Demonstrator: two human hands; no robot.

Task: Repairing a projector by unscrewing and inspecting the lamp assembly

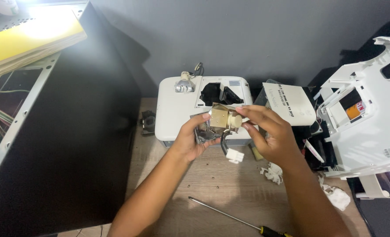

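My left hand (190, 139) grips a projector lamp module (216, 122), a metal housing with a cream ceramic base, held just above the desk. My right hand (267, 131) pinches the ceramic end of the same module from the right. A black cable with a white plug (234, 155) dangles below it. Behind my hands sits a white projector (177, 109) with its lamp bay open on top. A bare reflector bulb (184, 83) rests on the projector's far left corner.
A large black computer case (67, 145) fills the left side, with a yellow book (28, 39) on top. A white plastic cover (370, 118) lies at the right. A screwdriver (230, 215) lies on the wooden desk near me, beside crumpled white paper (335, 195).
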